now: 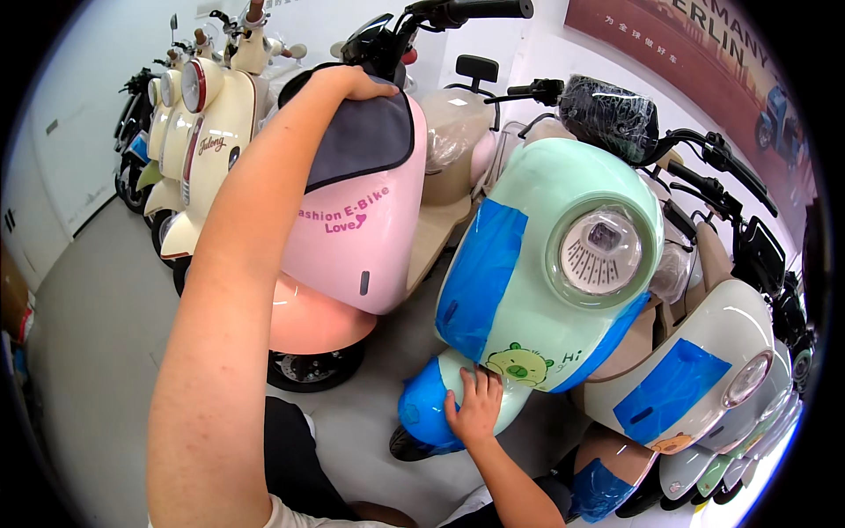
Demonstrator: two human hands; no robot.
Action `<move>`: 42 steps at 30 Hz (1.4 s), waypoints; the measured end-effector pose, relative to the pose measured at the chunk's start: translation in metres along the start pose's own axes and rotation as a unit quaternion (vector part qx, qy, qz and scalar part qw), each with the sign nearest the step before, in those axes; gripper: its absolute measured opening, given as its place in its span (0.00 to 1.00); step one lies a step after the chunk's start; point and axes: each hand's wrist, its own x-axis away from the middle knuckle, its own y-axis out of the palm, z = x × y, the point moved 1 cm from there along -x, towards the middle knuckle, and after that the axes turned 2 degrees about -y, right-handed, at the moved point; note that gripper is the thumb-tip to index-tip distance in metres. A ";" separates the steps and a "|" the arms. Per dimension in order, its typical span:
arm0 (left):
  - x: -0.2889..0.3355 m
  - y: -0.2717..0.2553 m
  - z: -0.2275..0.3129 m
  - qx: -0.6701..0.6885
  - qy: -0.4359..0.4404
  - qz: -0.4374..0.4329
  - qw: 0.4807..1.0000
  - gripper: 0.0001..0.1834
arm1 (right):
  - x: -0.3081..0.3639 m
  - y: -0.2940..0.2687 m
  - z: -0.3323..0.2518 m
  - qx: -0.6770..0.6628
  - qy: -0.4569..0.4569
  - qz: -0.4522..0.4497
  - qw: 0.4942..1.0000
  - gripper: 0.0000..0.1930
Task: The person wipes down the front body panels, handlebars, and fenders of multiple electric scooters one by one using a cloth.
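My left hand (356, 84) is up at the top of a pink scooter's front panel (352, 255), its fingers closed over the upper edge of a dark grey cloth (365, 136) with a black border. The cloth drapes down the panel; my left thumb is hidden. Lower and to the right, my right hand (476, 407) lies with spread fingers on the front fender (453, 374) of a mint green scooter (502, 189). Blue film (480, 277) covers parts of its front and fender. Clear wrap covers its round headlight (601, 249).
Cream scooters (216, 145) stand in a row at the left. A white scooter (709, 352) with blue film is close on the right, with several more behind it. Handlebars (466, 11) jut out above. Grey floor (106, 352) lies at the left; a poster (704, 53) hangs behind.
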 end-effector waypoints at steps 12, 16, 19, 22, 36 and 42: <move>-0.037 -0.007 -0.035 0.011 -0.023 -0.034 0.999 0.57 | 0.000 -0.002 0.000 -0.017 -0.001 -0.002 1.000 0.24; -0.053 -0.006 -0.062 0.097 -0.045 -0.060 0.992 0.56 | 0.001 -0.002 0.001 -0.021 0.001 -0.004 1.000 0.25; -0.060 -0.007 -0.078 0.154 -0.024 -0.089 0.984 0.54 | 0.001 -0.001 0.000 -0.012 0.005 -0.004 1.000 0.25; -0.052 -0.010 -0.084 0.182 -0.023 -0.090 0.979 0.50 | 0.000 0.001 0.000 -0.022 0.009 -0.014 1.000 0.25; -0.044 -0.003 -0.106 0.329 -0.031 -0.115 0.937 0.38 | -0.001 0.002 -0.002 0.015 0.010 -0.002 1.000 0.25; -0.052 0.012 -0.139 0.404 0.000 -0.090 0.910 0.36 | -0.001 0.006 -0.002 0.017 0.009 -0.014 1.000 0.25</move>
